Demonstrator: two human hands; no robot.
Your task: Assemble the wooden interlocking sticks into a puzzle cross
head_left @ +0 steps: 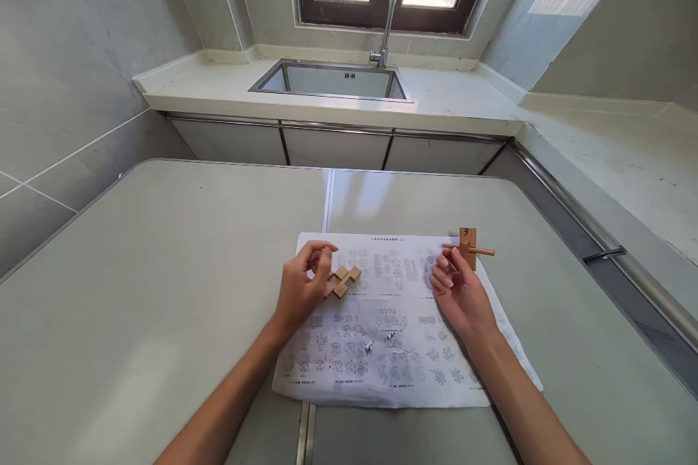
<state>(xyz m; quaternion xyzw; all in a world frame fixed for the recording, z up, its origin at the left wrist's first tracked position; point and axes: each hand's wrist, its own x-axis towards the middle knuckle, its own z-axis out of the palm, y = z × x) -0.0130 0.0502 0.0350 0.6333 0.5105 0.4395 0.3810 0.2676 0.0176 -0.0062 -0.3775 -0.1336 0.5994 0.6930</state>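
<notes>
My left hand (306,282) is over the left part of a printed sheet (398,305), its index finger stretched out and the thumb a little apart from it. Right beside the thumb lies a cluster of small light wooden blocks (342,281), partly hidden by the hand. My right hand (461,298) has its fingers curled, with the fingertips against a brown wooden puzzle piece (467,236). That piece is a flat block with a dark mark near its top and a thin wooden rod (484,251) crossing it. How firmly the fingers grip is hard to see.
Two tiny white scraps (369,346) rest on the sheet. The pale table (163,269) has a seam down its middle. Beyond it are a counter (447,87), a sink (327,94) with a tall faucet (388,7), and a window. A metal rail (600,232) runs along the right.
</notes>
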